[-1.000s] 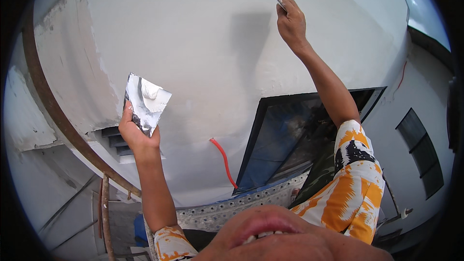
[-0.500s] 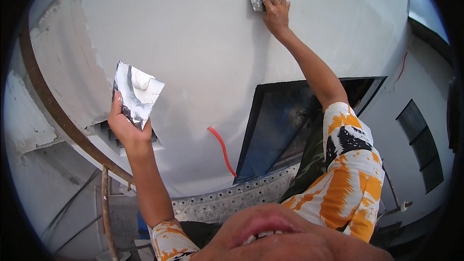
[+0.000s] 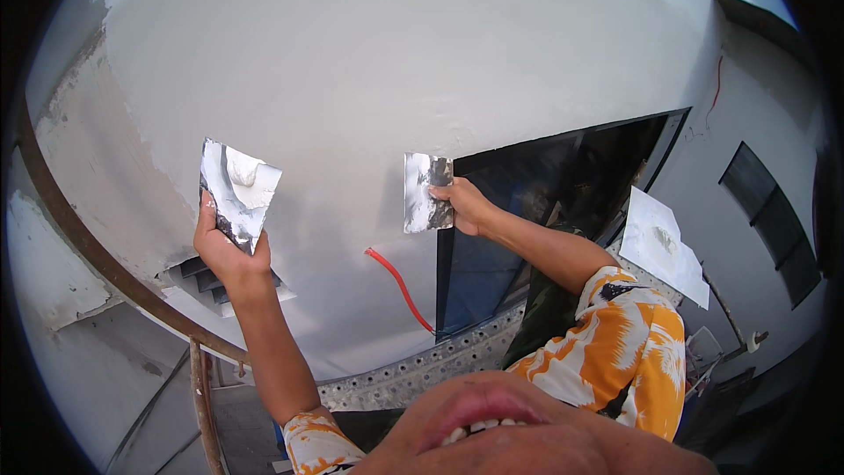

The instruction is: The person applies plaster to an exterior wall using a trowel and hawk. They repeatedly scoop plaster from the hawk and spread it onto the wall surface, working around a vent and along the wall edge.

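My left hand [image 3: 233,251] grips a flat metal putty knife [image 3: 230,211], its blade tilted upward and smeared white. A lump of white putty [image 3: 243,172] sits on that blade's upper part. In front of the pale wall [image 3: 352,62], my right hand [image 3: 466,205] is closed on the dark edge of a second putty knife [image 3: 418,193], thumb on its face. White paste streaks this blade too. It is held just left of the window's upper left corner; whether it touches the wall I cannot tell.
A dark-framed window [image 3: 492,255] is at right centre. A red conduit [image 3: 400,281] sticks out of the wall below the knives. Perforated metal planking [image 3: 422,365] runs underneath. A rusty curved rail [image 3: 97,264] crosses the left. A white sheet with putty [image 3: 655,229] lies at right.
My right hand has come down from high on the wall with its putty knife, which is now turned upright. The left hand has sunk slightly. The white sheet at right has come into sight.
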